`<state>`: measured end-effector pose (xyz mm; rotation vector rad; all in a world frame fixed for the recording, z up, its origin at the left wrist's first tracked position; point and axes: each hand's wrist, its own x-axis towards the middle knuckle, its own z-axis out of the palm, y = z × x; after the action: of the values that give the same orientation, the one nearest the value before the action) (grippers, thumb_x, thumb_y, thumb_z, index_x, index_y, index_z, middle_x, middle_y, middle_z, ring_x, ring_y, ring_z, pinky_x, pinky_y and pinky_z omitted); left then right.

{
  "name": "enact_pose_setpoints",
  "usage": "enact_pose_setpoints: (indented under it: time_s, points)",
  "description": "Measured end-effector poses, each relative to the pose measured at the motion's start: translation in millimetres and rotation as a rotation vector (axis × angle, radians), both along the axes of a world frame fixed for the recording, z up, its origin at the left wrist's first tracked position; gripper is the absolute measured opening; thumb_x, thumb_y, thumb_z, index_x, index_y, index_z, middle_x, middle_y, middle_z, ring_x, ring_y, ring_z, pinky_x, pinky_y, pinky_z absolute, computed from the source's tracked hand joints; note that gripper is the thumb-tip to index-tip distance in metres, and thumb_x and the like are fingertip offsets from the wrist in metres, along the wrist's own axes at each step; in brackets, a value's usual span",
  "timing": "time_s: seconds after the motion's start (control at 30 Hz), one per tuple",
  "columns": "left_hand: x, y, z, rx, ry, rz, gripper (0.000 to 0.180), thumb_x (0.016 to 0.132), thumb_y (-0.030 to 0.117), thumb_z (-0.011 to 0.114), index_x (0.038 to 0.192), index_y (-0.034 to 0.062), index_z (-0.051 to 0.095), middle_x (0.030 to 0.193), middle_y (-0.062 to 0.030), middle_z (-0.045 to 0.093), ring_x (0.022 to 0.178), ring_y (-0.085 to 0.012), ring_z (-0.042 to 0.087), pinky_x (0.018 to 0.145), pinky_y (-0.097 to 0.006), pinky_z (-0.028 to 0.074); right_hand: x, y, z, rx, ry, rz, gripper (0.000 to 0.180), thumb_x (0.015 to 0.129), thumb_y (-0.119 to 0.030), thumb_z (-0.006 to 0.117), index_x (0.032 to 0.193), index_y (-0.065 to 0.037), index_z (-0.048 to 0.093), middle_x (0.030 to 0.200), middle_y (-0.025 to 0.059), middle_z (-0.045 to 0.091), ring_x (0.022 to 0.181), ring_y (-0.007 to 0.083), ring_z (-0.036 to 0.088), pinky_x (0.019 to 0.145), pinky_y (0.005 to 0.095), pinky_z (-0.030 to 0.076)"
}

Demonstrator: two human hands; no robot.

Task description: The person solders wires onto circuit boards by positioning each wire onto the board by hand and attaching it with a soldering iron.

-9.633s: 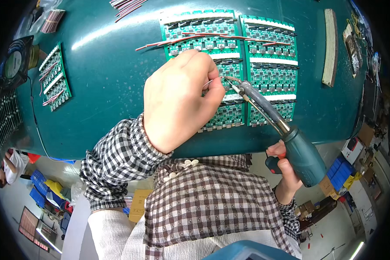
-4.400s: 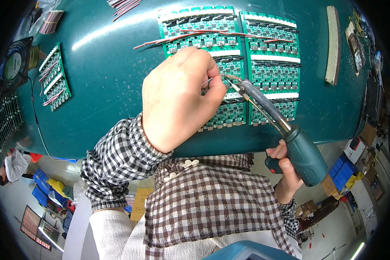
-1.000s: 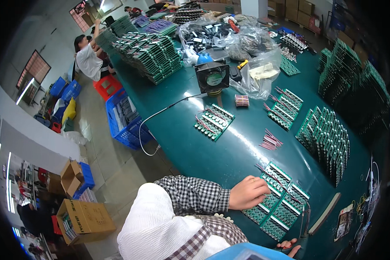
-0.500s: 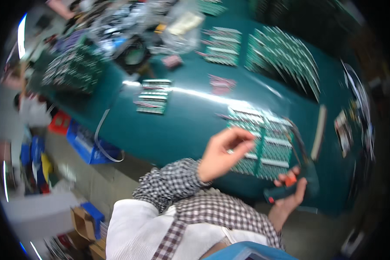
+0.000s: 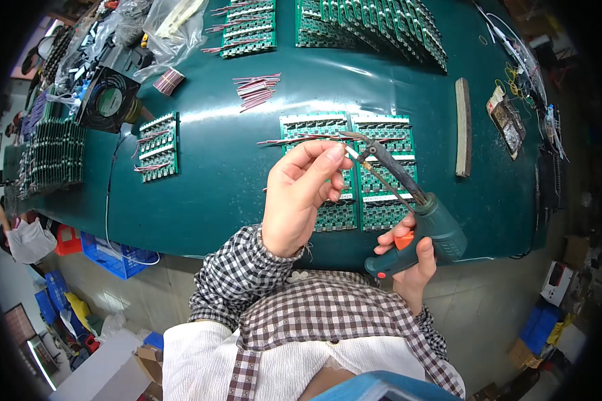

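Observation:
My left hand (image 5: 299, 195) is raised above the green circuit boards (image 5: 374, 144), with its fingertips pinched on the end of a thin red wire (image 5: 294, 140) that runs left over the boards. A teal soldering gun (image 5: 425, 224) with an orange trigger sits in my right hand (image 5: 411, 262). The gun's dark tip (image 5: 362, 142) points up-left and sits close to my left fingertips. Two panels of boards lie side by side on the dark green table (image 5: 234, 180) under both hands.
A loose bundle of red wires (image 5: 255, 89) lies beyond the boards. A smaller board panel (image 5: 157, 147) is to the left, a small fan (image 5: 108, 99) farther left. Stacks of boards (image 5: 374, 27) stand at the back. A long bar (image 5: 463, 127) lies right.
My head swung away over the room and came back to the boards. My left hand has lifted off the panel and now pinches the wire beside the gun's tip.

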<state>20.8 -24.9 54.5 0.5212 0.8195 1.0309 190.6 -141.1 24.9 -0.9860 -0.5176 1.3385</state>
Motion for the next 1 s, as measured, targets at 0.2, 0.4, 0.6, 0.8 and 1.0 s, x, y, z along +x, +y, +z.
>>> enact_pose_setpoints:
  time_s: [0.2,0.4,0.6,0.8,1.0]
  points:
    - [0,8,-6,-0.047,-0.025,-0.03,0.014,0.091,0.017,0.057,0.097,0.0035,0.059,0.085,-0.0032,0.06,0.067,-0.0065,0.052,0.055,-0.019,0.042,2,2,-7,-0.007,0.05,0.0,0.048,0.088,-0.037,0.057,0.11,0.004,0.047,0.091,0.0114,0.058,0.082,0.0259,0.065,0.063,0.0365,0.059]
    - [-20,16,4,0.093,0.229,-0.042,0.025,0.091,0.016,0.056,0.11,-0.0004,0.056,0.091,-0.007,0.062,0.071,-0.008,0.055,0.06,-0.02,0.045,8,10,-5,0.026,0.101,-0.019,0.047,0.088,-0.033,0.058,0.11,0.007,0.048,0.092,0.0141,0.06,0.081,0.0281,0.066,0.062,0.0377,0.06]
    - [-88,88,-26,0.901,1.363,0.005,0.019,0.078,0.005,0.065,0.097,0.0042,0.063,0.088,-0.0055,0.06,0.079,-0.0168,0.059,0.07,-0.028,0.047,31,14,-10,-0.024,-0.014,-0.039,0.047,0.089,-0.039,0.054,0.108,0.003,0.043,0.087,0.0102,0.057,0.078,0.0221,0.064,0.058,0.0322,0.059]
    - [-100,107,-60,0.938,1.485,-0.067,0.012,0.074,0.007,0.067,0.083,0.0042,0.06,0.08,-0.0081,0.055,0.076,-0.0263,0.055,0.069,-0.035,0.045,28,20,-8,-0.014,-0.029,-0.023,0.044,0.091,-0.036,0.053,0.108,0.003,0.044,0.087,0.0106,0.058,0.076,0.0219,0.064,0.056,0.0319,0.059]
    - [-104,113,-50,0.936,1.442,-0.131,0.011,0.077,0.006,0.067,0.083,0.0014,0.059,0.079,-0.0078,0.055,0.071,-0.0205,0.056,0.063,-0.031,0.045,32,23,-8,-0.039,-0.029,-0.037,0.044,0.091,-0.036,0.053,0.109,0.003,0.043,0.088,0.0111,0.058,0.076,0.0219,0.064,0.055,0.0314,0.059]
